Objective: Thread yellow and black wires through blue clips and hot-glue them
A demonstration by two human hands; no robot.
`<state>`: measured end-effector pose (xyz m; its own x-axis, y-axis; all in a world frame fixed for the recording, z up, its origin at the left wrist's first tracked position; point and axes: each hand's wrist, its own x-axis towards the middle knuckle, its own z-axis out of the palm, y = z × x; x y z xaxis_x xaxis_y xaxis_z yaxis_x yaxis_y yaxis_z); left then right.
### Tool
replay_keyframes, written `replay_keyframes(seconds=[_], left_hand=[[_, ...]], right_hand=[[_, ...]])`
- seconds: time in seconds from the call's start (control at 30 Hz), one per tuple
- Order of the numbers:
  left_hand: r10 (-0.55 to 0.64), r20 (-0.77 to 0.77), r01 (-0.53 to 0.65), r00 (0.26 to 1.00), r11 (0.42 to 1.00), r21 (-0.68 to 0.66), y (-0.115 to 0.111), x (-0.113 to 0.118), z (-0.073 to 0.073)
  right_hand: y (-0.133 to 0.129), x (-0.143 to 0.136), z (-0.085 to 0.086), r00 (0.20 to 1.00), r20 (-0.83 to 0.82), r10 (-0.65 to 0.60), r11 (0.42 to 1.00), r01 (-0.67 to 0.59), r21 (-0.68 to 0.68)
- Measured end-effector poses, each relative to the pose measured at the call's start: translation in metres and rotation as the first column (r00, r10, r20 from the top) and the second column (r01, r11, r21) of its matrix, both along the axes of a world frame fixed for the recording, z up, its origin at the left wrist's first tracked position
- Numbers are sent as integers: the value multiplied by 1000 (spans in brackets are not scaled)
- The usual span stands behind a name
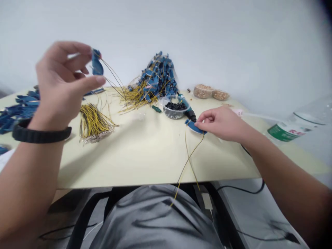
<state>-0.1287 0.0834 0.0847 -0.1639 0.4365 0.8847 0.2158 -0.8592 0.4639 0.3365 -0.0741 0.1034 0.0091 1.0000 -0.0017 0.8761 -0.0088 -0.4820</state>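
My left hand (62,74) pinches a blue piece (97,64) above the table (135,148), though blur leaves its exact grip uncertain; light pressure should spare its thin wires (112,71). My right hand (223,121) pinches a second blue piece (193,127) at the tabletop, best kept steady, its crossed leads (188,158) untugged.

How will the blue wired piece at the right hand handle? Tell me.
The blue wired piece is probably fairly stiff, since it holds its flattish curved shape. Its yellow and dark wires look floppy and may trail, as they curve loosely past the table edge. It is likely light: the left hand pinches a similar blue piece aloft.
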Motion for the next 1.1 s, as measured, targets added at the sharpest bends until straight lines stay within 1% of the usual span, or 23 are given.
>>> replay_keyframes(seconds=[0.03, 0.1, 0.2, 0.27, 0.33, 0.4, 0.47, 0.5, 0.53, 0.57, 0.6, 0.67, 0.73, 0.8, 0.87, 0.93, 0.97, 1.03, 1.1], left_hand=[[-42, 10, 42, 999, 999, 10, -3, 2, -1], [-57, 20, 57, 998, 998, 12, -10, 4, -4], [-21, 53, 19, 998, 999, 32, -19, 2, -5], [9, 95, -14, 995, 998, 55, -20, -4, -4], [37, 165, -54, 986, 994, 98, -18, -11, -2], [41, 232, -76, 972, 987, 144, -13, -22, 0], [27, 274, -79, 961, 981, 180, -5, -36, 1], [18, 275, -70, 961, 981, 182, -1, -44, 1], [7, 269, -56, 963, 983, 176, 4, -52, 1], [-10, 255, -32, 967, 987, 157, 8, -58, 0], [-32, 247, -3, 969, 990, 140, 12, -63, -1], [-92, 243, 68, 966, 992, 108, 17, -66, -3], [-155, 241, 144, 958, 988, 63, 16, -58, -7], [-207, 193, 219, 959, 975, -42, 7, -40, -12], [-232, 129, 248, 964, 959, -135, -9, -16, -19], [-205, 63, 212, 977, 968, -131, -27, 10, -27], [-166, 9, 166, 986, 975, -149, -36, 22, -32], [-50, -110, 34, 993, 990, -139, -54, 45, -42], [26, -224, -50, 974, 994, -99, -70, 64, -50]], right_hand=[[2, -12, 4, 999, 13, 43, 999, -43, -4], [9, -36, 12, 987, 48, 151, 989, -151, -3], [29, -76, 25, 946, 102, 306, 951, -309, 13], [56, -102, 40, 931, 126, 342, 935, -350, 50], [94, -126, 64, 925, 143, 352, 923, -368, 114], [143, -143, 94, 945, 160, 284, 922, -315, 225], [192, -153, 124, 980, 135, 144, 924, -182, 337], [214, -155, 135, 990, 91, 112, 924, -137, 356], [231, -155, 144, 993, 56, 100, 933, -113, 343], [244, -155, 149, 996, 40, 80, 927, -89, 364], [251, -153, 150, 999, 35, 20, 891, -34, 452], [250, -150, 143, 1000, 15, -5, 864, -3, 503], [233, -147, 128, 999, -28, 39, 858, -19, 513], [205, -144, 112, 995, -38, 95, 855, -62, 515], [175, -141, 97, 977, -62, 206, 872, -154, 465], [144, -137, 83, 955, -108, 275, 877, -204, 434], [129, -136, 77, 943, -125, 310, 880, -235, 413], [99, -132, 66, 921, -156, 356, 881, -276, 385], [72, -127, 58, 905, -181, 385, 883, -303, 359]])
